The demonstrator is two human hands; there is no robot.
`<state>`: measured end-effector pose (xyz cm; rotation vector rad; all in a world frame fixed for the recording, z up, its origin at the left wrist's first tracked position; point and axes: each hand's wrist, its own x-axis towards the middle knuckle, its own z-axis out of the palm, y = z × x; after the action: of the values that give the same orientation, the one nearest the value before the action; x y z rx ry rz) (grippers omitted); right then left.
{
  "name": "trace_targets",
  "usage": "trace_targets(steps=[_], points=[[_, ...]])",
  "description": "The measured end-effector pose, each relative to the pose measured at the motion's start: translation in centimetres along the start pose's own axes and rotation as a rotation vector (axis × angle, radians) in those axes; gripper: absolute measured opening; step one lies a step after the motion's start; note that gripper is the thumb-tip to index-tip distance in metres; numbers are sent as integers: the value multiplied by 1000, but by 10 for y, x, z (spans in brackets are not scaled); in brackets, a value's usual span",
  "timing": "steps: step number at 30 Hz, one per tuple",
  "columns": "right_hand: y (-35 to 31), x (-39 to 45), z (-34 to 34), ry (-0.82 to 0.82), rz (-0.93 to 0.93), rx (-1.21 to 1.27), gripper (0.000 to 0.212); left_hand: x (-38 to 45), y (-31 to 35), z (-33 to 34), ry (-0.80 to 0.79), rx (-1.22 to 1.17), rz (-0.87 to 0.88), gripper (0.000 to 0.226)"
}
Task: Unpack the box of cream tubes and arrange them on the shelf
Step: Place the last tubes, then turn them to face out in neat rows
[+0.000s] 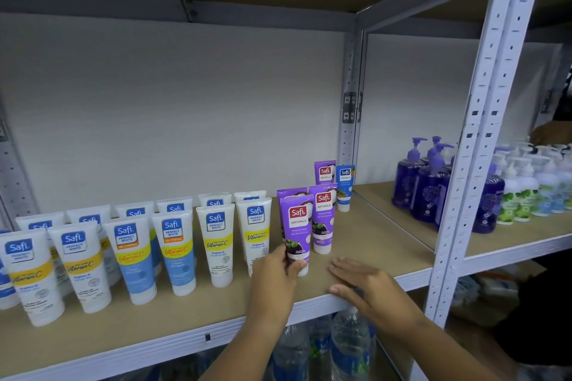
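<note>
Back-row white plastic cream tubes point(135, 210) show only tops; clear plastic water bottles point(349, 346) are cut off at bottom edge, labels blurred.

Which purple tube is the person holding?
The front purple tube, nearest the shelf edge. The left hand grips its lower end; the other purple tubes stand behind it, untouched.

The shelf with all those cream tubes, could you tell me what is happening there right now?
A person is stocking the shelf. Their left hand holds the lower part of a purple tube, standing it cap-down at the front, right of the white tubes. The right hand lies flat and open at the shelf's front edge, holding nothing. More purple tubes and one blue tube stand behind. Purple pump bottles fill the next bay.
</note>
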<state>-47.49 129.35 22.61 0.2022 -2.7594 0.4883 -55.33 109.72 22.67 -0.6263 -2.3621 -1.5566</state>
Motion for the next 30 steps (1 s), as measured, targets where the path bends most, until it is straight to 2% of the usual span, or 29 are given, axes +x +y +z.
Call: trace_targets(steps=[6, 14, 18, 22, 24, 27, 30], points=[[4, 2, -3, -65, -22, -26, 68, 1, -1, 2, 12, 21, 0, 24], [3, 2, -2, -53, -24, -33, 75, 1, -1, 3, 24, 110, 2, 22], [-2, 1, -6, -61, -4, -35, 69, -3, 0, -1, 7, 91, 2, 22], [-8, -1, -15, -76, 5, 15, 57, -22, 4, -11, 55, -2, -10, 31], [-11, 2, -25, -92, 6, 36, 51, -31, 8, -16, 70, -40, 3, 26], [-11, 12, -46, -27, 40, 14, 49, -30, 33, -26, 100, -75, 109, 15], [-7, 30, -73, 30, 130, -17, 36, -3, 80, -32, 69, -109, 229, 14]])
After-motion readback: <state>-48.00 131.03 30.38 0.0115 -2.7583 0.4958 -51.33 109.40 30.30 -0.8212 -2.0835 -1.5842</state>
